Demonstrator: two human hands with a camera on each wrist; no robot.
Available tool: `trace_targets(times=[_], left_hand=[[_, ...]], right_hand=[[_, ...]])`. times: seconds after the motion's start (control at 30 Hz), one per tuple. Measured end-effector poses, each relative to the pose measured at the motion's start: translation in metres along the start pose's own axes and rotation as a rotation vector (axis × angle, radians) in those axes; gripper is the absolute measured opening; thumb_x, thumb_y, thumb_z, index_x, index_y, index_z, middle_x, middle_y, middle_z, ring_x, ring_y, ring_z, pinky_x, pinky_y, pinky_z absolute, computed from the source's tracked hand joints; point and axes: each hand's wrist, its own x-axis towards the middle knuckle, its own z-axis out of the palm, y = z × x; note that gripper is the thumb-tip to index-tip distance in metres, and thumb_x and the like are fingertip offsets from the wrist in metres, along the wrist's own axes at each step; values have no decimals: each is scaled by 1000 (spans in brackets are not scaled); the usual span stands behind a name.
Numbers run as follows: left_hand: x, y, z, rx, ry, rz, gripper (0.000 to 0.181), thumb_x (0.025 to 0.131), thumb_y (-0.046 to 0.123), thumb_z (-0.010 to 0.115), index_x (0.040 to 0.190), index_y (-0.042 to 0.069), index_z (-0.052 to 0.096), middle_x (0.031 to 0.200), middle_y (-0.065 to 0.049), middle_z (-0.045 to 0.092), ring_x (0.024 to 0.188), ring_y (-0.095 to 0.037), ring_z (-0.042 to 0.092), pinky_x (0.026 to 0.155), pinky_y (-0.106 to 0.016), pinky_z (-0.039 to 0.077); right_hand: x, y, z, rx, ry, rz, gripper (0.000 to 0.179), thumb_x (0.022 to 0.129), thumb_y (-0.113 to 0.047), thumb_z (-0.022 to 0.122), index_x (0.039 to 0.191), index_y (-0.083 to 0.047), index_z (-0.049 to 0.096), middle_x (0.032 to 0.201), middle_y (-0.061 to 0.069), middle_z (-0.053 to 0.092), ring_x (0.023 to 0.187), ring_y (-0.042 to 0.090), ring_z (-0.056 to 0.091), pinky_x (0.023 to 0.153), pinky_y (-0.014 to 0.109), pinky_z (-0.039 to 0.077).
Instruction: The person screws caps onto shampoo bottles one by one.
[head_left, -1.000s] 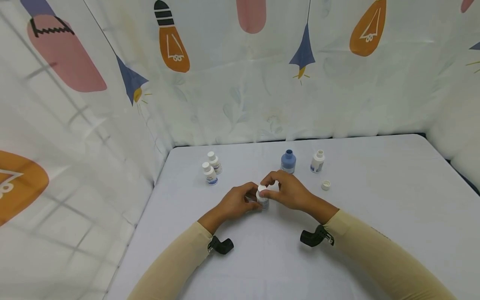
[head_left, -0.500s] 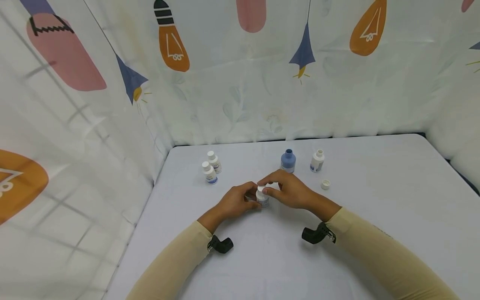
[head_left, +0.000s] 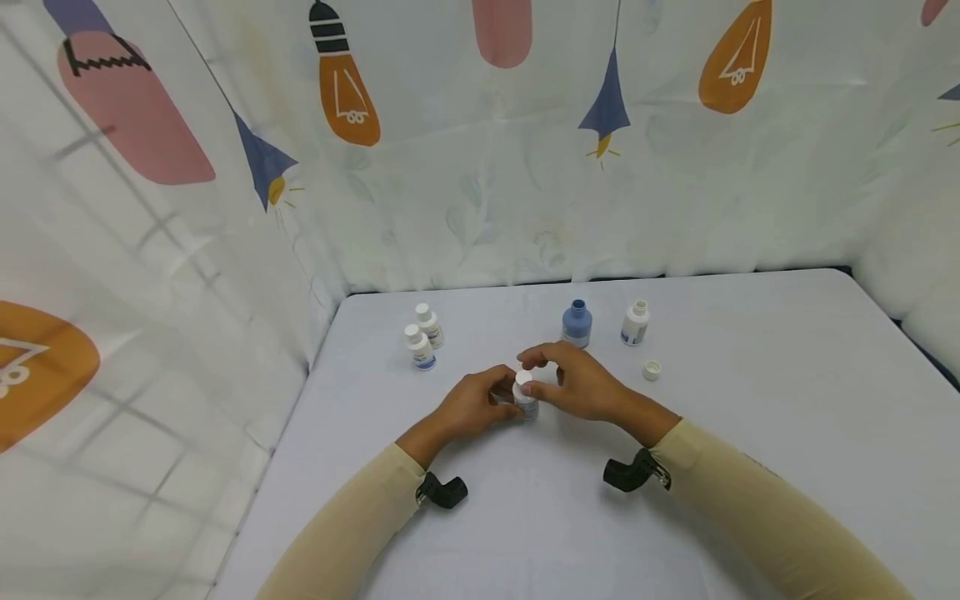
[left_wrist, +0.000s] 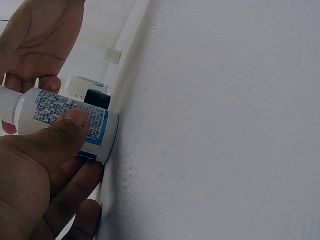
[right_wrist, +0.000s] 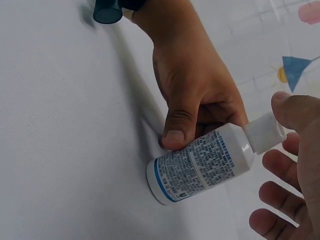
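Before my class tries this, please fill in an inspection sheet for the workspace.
Surface: white table.
Job's things: held white bottle, fitted cap; also two capped white bottles, an uncapped blue bottle, an uncapped white bottle and a loose white cap.
Clutter: nothing seen.
Left hand: grips held white bottle.
Right hand: thumb touches fitted cap; whether the fingers pinch it is unclear.
Cables: nothing seen.
Surroundings: white curtain printed with bulbs and lamps.

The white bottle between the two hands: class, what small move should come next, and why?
The right hand might next pinch the white cap and turn it: the left hand grips the white bottle upright on the table, the cap is on, and the right thumb touches it. A loose cap near an uncapped bottle hints at opening.
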Motion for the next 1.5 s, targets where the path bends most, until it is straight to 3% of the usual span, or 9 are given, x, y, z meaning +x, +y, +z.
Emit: trace_targets(times=[0.17,0.33,0.53,0.7,0.87,1.03,1.33,1.5], left_hand=[[0,0,0,21,-2,1,44,88,24,84,127,20,63,112,8,71,103,-6,66,89,-29,54],[0,0,-1,20,-7,-2,43,88,24,84,126,21,63,111,9,71,104,-5,66,90,-29,53],[1,0,0,14,-6,-7,41,87,25,85,122,23,64,109,11,71,102,-4,66,89,-29,54],[0,0,0,2,-3,1,40,87,25,85,121,23,64,109,11,71,102,-4,66,88,-29,54],[0,-1,0,3,-5,13,42,87,23,85,124,21,64,110,10,71,102,-4,66,88,-28,54],[0,0,-1,5,-9,1,44,88,23,84,126,20,63,111,9,71,103,-4,66,89,-27,54],[1,0,-1,15,-5,4,41,87,24,85,122,22,64,109,11,71,102,-4,66,89,-28,54],[1,-1,0,13,-4,12,41,87,24,85,123,22,64,109,12,71,101,-3,66,87,-27,54]], right_hand=[[-1,3,0,-22,-46,-88,33,100,-20,70,133,-18,69,128,-7,66,113,14,58,80,40,52],[-1,3,1,-44,-16,-49,26,98,-25,73,123,-20,73,119,-10,67,111,18,61,80,36,50],[2,-1,6,-41,24,39,26,90,-32,81,111,-19,71,109,-10,67,105,23,60,88,40,49],[2,-2,8,-37,16,86,39,89,-36,82,119,-15,69,110,-7,65,108,23,59,92,41,49],[-2,-1,5,-23,-10,9,48,93,-30,79,135,-13,65,127,-6,65,117,17,56,87,43,51],[-4,0,3,-49,-43,-63,35,97,-22,74,132,-19,69,128,-7,65,113,19,59,82,43,52],[-1,-2,7,-69,18,22,28,92,-30,80,116,-20,70,115,-9,67,108,17,59,96,44,50],[-1,-2,8,-78,24,42,38,90,-34,81,122,-18,69,117,-7,66,112,20,59,94,42,50]])
